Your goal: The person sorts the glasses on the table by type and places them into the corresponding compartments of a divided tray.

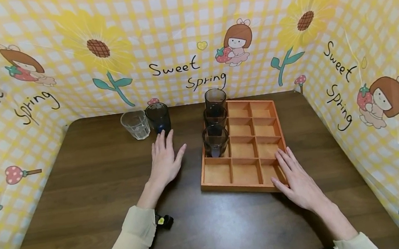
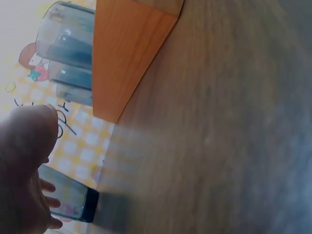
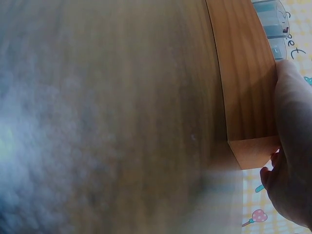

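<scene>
My left hand (image 1: 164,160) reaches toward a dark tinted glass (image 1: 158,114) with its fingers spread and fairly straight. The fingertips lie in front of the glass's lower part; whether they touch it I cannot tell. That glass stands upright beside a clear glass (image 1: 136,124). My right hand (image 1: 296,179) rests on the near right corner of an orange wooden divided tray (image 1: 239,187), fingers along its right wall and thumb at the near edge. In the tray's left column stand three dark glasses, the nearest of them (image 1: 216,139) partly covering those behind.
Other tray compartments, such as the near left one (image 1: 218,172), show bare wood. A dark brown wooden table (image 1: 93,183) lies under everything. Yellow checked cloth (image 1: 172,27) with printed figures walls the table at the back and both sides.
</scene>
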The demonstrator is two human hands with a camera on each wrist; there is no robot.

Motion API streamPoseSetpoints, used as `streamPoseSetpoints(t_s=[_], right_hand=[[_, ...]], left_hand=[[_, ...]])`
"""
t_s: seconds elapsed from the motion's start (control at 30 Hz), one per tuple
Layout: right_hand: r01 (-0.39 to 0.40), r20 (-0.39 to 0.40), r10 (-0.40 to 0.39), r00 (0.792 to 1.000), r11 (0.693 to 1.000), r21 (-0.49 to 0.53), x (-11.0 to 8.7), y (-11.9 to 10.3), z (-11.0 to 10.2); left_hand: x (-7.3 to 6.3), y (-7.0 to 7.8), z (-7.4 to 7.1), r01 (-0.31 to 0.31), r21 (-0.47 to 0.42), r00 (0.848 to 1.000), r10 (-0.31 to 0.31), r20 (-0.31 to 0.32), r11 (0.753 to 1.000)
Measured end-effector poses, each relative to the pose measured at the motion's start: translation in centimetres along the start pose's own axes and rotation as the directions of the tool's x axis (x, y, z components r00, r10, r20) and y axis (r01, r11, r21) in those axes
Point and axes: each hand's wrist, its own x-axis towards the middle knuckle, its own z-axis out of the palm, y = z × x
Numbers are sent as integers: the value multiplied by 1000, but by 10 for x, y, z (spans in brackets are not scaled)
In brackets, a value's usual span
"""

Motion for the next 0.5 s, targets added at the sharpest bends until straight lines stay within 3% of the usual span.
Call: streamPoseSetpoints(t_s=[0.3,0.47,0.5], right_hand=[[7,-18,-7,1000,1000,-4,-1,0,1],[10,-18,-10,1000,1000,-2,-1,0,2],[10,-18,-10,1000,1000,-1,0,0,2]], left_hand=[[6,-23,4,34,-160,991,-54,-122,987],[9,-25,1,69,-134,988,-86,-131,989],[8,-19,-4,77,-116,988,-91,-121,990]])
